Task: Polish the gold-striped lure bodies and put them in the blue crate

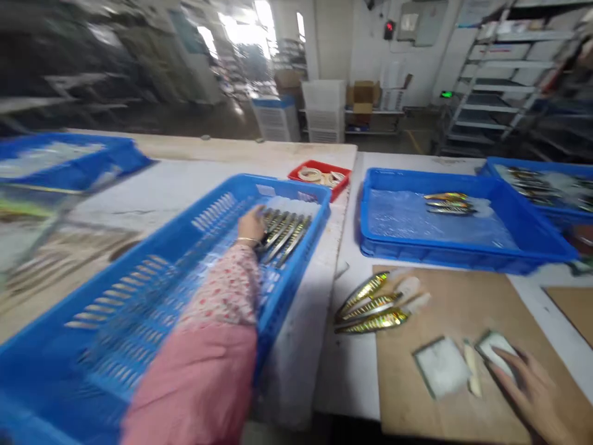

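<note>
Gold-striped fishing lures under the curled left hand, its grip unclear, looked light, stiff and slippery, best pinched mid-body.

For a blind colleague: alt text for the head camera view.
A person's left hand reaches into a blue crate of gold fishing lures, while the right hand rests on a plastic bag on a brown board beside three more lures.

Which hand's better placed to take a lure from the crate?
Left, probably: the left hand is already inside the blue crate, at the row of fishing lures. The right hand is farther off, on the cardboard sheet by a small plastic bag.
</note>
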### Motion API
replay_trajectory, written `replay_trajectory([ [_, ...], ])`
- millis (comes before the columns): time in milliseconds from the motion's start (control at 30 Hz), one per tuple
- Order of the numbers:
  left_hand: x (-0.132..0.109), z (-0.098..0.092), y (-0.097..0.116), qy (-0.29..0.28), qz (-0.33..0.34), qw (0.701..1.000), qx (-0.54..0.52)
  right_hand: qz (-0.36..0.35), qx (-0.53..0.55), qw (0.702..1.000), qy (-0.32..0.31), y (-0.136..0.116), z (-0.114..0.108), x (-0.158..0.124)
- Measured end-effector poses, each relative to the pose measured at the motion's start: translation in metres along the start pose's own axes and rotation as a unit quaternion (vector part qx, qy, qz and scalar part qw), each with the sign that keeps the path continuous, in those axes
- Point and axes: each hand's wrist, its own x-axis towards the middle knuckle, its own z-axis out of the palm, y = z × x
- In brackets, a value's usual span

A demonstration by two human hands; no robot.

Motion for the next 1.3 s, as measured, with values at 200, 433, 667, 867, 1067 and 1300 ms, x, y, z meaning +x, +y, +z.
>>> replay_trajectory([
  [200, -0.081, 0.0, 0.136, -0.125, 0.356, 0.925, -0.049, 0.03, -0.027, 0.998, -0.057, -0.002, 0.0, -0.002],
  [433, -0.248, 0.09, 0.193, -0.354, 0.45, 0.807, 0.143, 0.03, -0.008, 0.998, -0.049, -0.005, 0.0, -0.001],
  [667, -0.292, 0.146, 0.185, -0.173, 0.388, 0.882, 0.203, 0.034, -0.005, 0.999, -0.036, -0.006, 0.004, 0.0],
  [867, -0.303, 0.125, 0.188, -0.182, 0.359, 0.897, 0.181, 0.034, 0.04, 0.998, -0.026, -0.004, 0.003, 0.002],
  [1067, -0.352, 0.107, 0.182, -0.339, 0.326, 0.882, 0.012, 0.087, 0.214, 0.97, 0.082, -0.024, -0.009, 0.019],
  [1300, -0.387, 0.126, 0.198, -0.375, 0.25, 0.89, 0.064, 0.009, 0.146, 0.987, -0.062, -0.074, -0.018, 0.033],
])
